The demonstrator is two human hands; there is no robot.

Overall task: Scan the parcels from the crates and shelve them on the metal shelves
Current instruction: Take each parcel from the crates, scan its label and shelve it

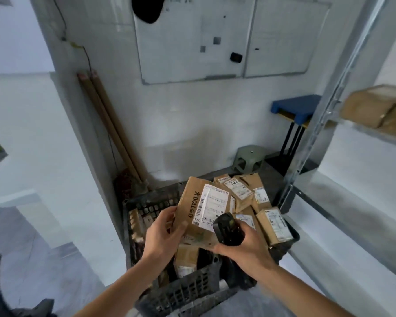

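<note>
Left hand [164, 234] grips the brown cardboard parcel [201, 211] by its near left edge, thumb curled over the top face and fingers beneath, holding it tilted above the black plastic crate [192, 291]. Your right hand [242, 247] is wrapped round the handheld scanner [226, 228], whose head sits just beside the lower right corner of the parcel's white shipping label [212, 205].

The label faces up and its barcodes are exposed, so you appear to be at the scanning step for this parcel. Whether a read has registered cannot be told from this view.

Further parcels [256, 202] lie heaped in the crate beneath and beyond the one you hold, several with labels upward; the crate looks far from emptied, so the task is judged to be at an early or middle stage.

Metal shelves [311, 124] stand to your right, an upright post rising beside the crate, with a brown package [375, 106] already resting on an upper level.

Next move, as a judgement: keep the parcel steady and the scanner head aimed squarely at the barcode until it reads, then carry the parcel rightward with your left hand to a free place on the shelving. Mind the thin edge grip; the tilted parcel could slip during the swing.
</note>
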